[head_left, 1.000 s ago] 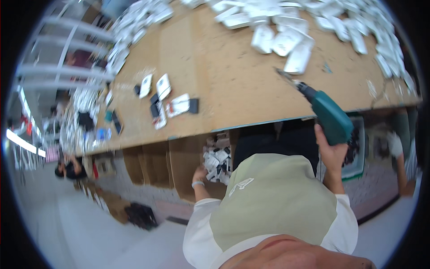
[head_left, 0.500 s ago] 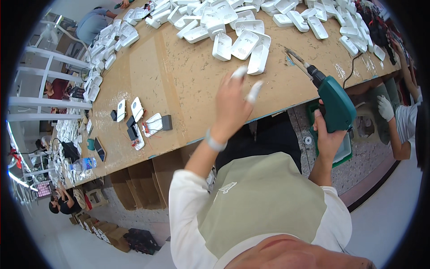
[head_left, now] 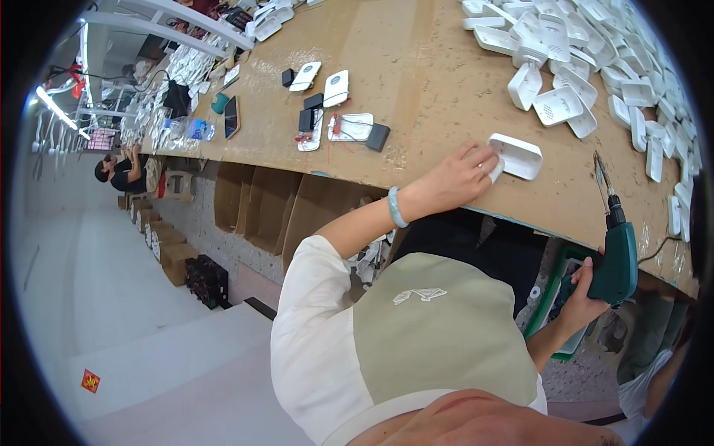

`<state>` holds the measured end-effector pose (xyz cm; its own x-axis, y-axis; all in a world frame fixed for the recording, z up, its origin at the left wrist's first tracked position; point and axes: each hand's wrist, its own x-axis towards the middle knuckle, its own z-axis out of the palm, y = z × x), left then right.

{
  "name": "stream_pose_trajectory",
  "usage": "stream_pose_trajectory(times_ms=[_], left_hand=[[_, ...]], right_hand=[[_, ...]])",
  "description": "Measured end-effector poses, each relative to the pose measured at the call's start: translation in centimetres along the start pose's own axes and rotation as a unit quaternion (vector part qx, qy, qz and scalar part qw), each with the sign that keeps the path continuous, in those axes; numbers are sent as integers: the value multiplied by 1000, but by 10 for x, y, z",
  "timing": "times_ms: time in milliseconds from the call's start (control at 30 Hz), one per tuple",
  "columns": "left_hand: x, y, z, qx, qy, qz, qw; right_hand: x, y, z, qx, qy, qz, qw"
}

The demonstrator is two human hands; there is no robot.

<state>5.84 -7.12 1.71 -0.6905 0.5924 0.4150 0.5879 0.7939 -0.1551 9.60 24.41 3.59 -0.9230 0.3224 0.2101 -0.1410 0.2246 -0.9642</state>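
Note:
My left hand (head_left: 468, 172) is closed on the near left end of an open white plastic casing (head_left: 523, 155), which lies by the table's front edge. White coverings show on its fingertips, and part of the grip is hidden behind the fingers. In my right hand (head_left: 581, 303) is a green pistol-shaped soldering gun (head_left: 622, 260), its thin metal tip pointing away over the table. Several more white casings (head_left: 561, 106) are heaped beyond, at the far right. Left of my left hand are white covers (head_left: 337, 88) and black blocks (head_left: 378, 137) with thin red wires.
The brown-covered table (head_left: 416, 89) runs across the view. A phone (head_left: 233, 117) and a plastic bottle (head_left: 199, 129) lie at its left. Below are cardboard boxes (head_left: 268, 204) and a green-rimmed bin (head_left: 547, 293). Another person (head_left: 128, 175) sits far left; someone else's legs show at lower right.
My left hand, previously open above the table, has taken hold of a white casing and is now nearer the table's front edge. The view has swung left; the soldering gun stays in my right hand.

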Motion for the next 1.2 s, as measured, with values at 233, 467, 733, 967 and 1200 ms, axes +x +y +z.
stream_pose_trajectory(times_ms=[233,467,733,967,1200], left_hand=[[-109,-76,-91,81,21,-195,977],[-183,-123,-100,87,-162,-128,974],[-158,-103,-80,-50,-62,-214,974],[-51,-5,-40,-288,128,-420,851],[2,31,4,-178,143,-326,917]], right_hand=[[1,-11,21,26,-4,-30,999],[0,-15,39,36,-41,-12,998],[-11,-19,33,16,-33,9,999],[-22,-22,37,1,-39,63,997],[-38,-5,21,-4,-97,99,990]])
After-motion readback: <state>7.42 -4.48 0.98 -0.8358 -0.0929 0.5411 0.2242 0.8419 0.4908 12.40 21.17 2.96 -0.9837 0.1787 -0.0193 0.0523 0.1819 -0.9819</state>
